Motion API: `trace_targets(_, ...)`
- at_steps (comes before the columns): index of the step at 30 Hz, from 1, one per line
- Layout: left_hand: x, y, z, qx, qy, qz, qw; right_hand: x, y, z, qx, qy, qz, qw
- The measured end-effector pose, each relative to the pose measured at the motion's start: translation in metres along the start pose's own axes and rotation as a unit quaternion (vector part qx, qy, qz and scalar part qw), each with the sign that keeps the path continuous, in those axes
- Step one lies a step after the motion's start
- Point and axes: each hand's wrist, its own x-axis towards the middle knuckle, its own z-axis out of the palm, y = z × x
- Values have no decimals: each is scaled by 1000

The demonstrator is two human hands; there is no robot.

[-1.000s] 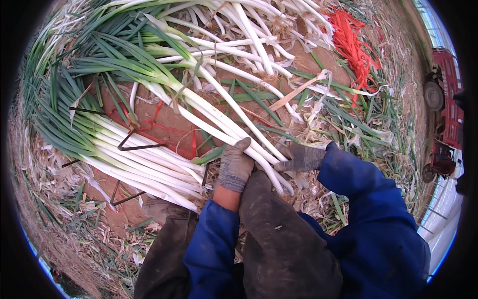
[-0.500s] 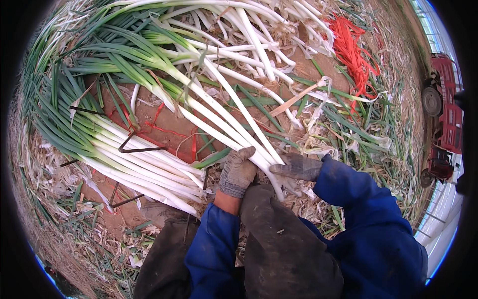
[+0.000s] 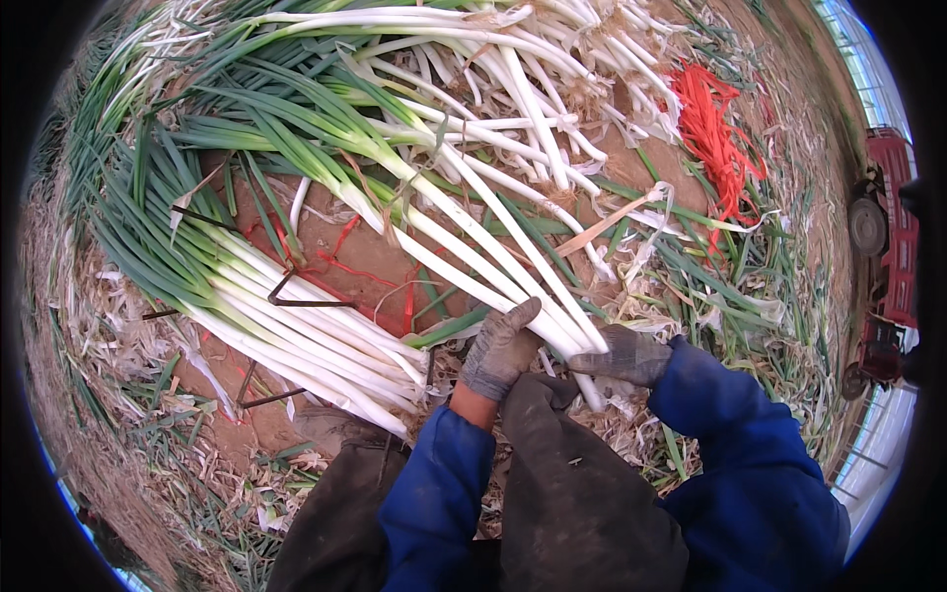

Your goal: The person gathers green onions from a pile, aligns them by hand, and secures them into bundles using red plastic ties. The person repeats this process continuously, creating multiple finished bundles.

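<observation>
Several long green onions (image 3: 472, 271) slant from the upper left down to my knees, their green leaves spread over other onions. My left hand (image 3: 501, 350), in a dirty grey glove, is closed round their white stalks. Close to the root ends, my gloved right hand (image 3: 623, 355) is closed on the same stalks; its fingertips are partly hidden. To the left, a bundle of green onions (image 3: 306, 321) lies side by side in a dark metal rod frame (image 3: 296, 298), roots toward me.
Behind lies a large heap of loose onions (image 3: 533, 99). A tangle of red plastic strips (image 3: 708, 138) sits at the far right, and more red strips (image 3: 375, 281) lie beneath the frame. Leaf scraps (image 3: 720, 286) cover the soil. A red vehicle (image 3: 891, 237) stands at the right edge.
The whole view has shifted slightly, so the scene sits farther right and lower. Both hands stay on the onions, with the right hand now wrapped more around the stalks near the roots.
</observation>
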Motion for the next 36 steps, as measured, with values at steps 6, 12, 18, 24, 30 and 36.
trace_targets(6,28,19,24,-146,-34,27,988,-104,-26,4,-143,65,36,987)
trace_targets(12,34,8,59,-162,-116,50,979,-234,-3,14,-192,109,91,971)
trace_targets(18,40,25,132,-153,-203,75,964,-345,7,25,-279,260,25,924)
trace_targets(24,-2,125,288,60,-321,236,915,-307,-4,27,-86,293,-88,948)
trace_targets(30,-19,158,280,130,-305,302,894,-147,-97,3,-93,158,-212,960)
trace_targets(36,12,82,99,152,-77,123,978,26,-137,-8,-220,-19,-196,955)
